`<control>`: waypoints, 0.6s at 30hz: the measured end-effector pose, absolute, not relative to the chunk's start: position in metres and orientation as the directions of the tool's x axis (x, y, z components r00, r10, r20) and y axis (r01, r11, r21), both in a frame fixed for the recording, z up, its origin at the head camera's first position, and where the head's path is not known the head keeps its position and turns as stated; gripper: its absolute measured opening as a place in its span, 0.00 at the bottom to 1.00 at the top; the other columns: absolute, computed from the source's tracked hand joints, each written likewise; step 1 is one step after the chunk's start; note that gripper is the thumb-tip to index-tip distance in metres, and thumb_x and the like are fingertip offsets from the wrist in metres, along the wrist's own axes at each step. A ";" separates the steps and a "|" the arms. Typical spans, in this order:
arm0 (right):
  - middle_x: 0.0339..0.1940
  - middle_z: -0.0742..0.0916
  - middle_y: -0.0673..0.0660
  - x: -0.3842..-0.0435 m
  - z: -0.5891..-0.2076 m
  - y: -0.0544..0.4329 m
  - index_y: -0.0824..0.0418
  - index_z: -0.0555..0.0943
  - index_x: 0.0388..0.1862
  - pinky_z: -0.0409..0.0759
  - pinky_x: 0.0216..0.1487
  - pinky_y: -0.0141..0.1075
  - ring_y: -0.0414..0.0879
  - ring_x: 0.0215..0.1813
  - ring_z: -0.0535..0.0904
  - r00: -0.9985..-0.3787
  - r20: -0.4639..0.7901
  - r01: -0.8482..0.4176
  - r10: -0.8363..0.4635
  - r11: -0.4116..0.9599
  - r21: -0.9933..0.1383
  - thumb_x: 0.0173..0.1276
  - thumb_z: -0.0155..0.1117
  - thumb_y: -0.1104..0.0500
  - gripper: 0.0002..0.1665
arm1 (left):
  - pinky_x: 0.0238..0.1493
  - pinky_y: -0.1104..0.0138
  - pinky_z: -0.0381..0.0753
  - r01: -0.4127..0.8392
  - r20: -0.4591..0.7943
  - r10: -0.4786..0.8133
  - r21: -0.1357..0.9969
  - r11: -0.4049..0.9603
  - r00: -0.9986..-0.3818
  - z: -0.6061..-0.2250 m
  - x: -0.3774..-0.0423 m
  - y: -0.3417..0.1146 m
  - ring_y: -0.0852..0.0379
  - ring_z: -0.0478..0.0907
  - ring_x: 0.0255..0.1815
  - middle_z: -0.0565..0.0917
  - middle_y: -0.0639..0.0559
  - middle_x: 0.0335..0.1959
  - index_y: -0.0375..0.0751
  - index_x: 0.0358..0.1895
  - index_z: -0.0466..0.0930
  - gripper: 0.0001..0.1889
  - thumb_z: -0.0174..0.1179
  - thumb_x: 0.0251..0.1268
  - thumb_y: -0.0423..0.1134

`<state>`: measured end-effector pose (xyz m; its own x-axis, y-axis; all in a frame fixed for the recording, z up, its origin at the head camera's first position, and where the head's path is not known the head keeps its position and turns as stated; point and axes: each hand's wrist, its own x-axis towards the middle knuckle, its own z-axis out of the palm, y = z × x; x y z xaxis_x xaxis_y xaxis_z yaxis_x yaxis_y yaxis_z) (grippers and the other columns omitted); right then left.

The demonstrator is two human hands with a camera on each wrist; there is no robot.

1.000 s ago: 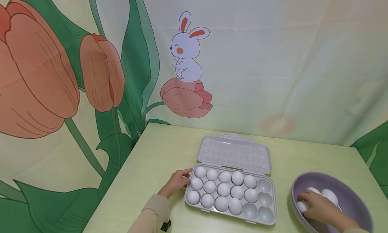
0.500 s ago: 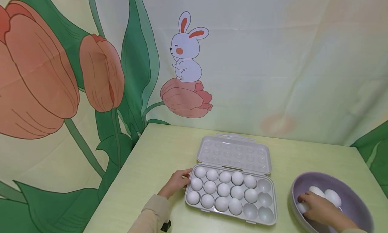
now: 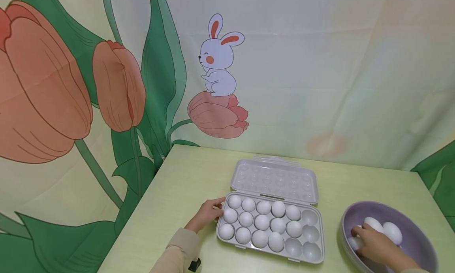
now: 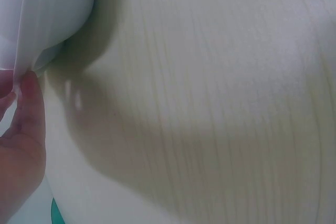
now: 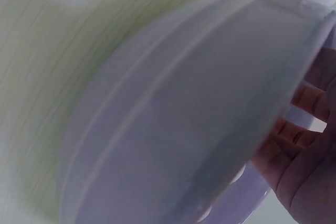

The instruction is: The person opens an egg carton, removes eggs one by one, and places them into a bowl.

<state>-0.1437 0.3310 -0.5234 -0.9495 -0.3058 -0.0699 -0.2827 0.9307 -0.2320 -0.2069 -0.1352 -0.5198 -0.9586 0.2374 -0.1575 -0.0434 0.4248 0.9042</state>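
Observation:
Left of centre in the head view, my left hand (image 3: 206, 215) pinches the side rim of a white plastic egg tray (image 3: 311, 234). The left wrist view shows the fingertips (image 4: 32, 90) right at that thin rim. White eggs (image 3: 262, 222) fill most of the cups, and several cups at the right end hold none. My right hand (image 3: 378, 243) reaches into a purple bowl (image 3: 414, 237), thumb and fingers around a white egg (image 3: 354, 243). Two more eggs (image 3: 392, 233) lie beyond its knuckles. From the right wrist, the bowl's wall (image 5: 173, 103) hides the held egg.
The tray's lid (image 3: 275, 181) lies folded back behind it. Both containers stand on a pale wood-grain table (image 3: 192, 174), a gap between them. A cloth backdrop (image 3: 284, 87) with a rabbit and tulips hangs along the back edge.
Inside the bowl, my right hand has shifted slightly right, and the two eggs beside it have moved to the right. My left hand and the tray stay in place.

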 end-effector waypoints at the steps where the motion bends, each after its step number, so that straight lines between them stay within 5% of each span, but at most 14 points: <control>1: 0.30 0.75 0.55 -0.143 -0.524 0.331 0.56 0.74 0.30 0.71 0.25 0.36 0.44 0.28 0.72 -0.951 -0.072 -0.275 -0.299 0.932 -0.237 0.33 0.68 0.62 0.20 | 0.29 0.60 0.79 -0.041 -0.155 0.237 0.904 0.425 -0.959 -0.520 -0.207 -0.135 0.58 0.70 0.27 0.72 0.33 0.36 0.26 0.59 0.63 0.27 0.48 0.49 0.22; 18: 0.27 0.75 0.51 -0.136 -0.528 0.331 0.53 0.71 0.28 0.68 0.18 0.35 0.44 0.23 0.70 -0.950 -0.005 -0.307 -0.312 0.939 -0.157 0.37 0.64 0.65 0.17 | 0.29 0.61 0.78 -0.030 -0.143 0.244 0.909 0.416 -0.959 -0.518 -0.206 -0.135 0.59 0.69 0.27 0.72 0.33 0.36 0.25 0.59 0.63 0.27 0.47 0.50 0.22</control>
<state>-0.1357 0.3313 -0.5276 -0.9500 -0.3121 -0.0050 -0.3075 0.9385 -0.1570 -0.2057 -0.1353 -0.5182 -0.9591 0.2440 -0.1435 -0.0300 0.4163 0.9087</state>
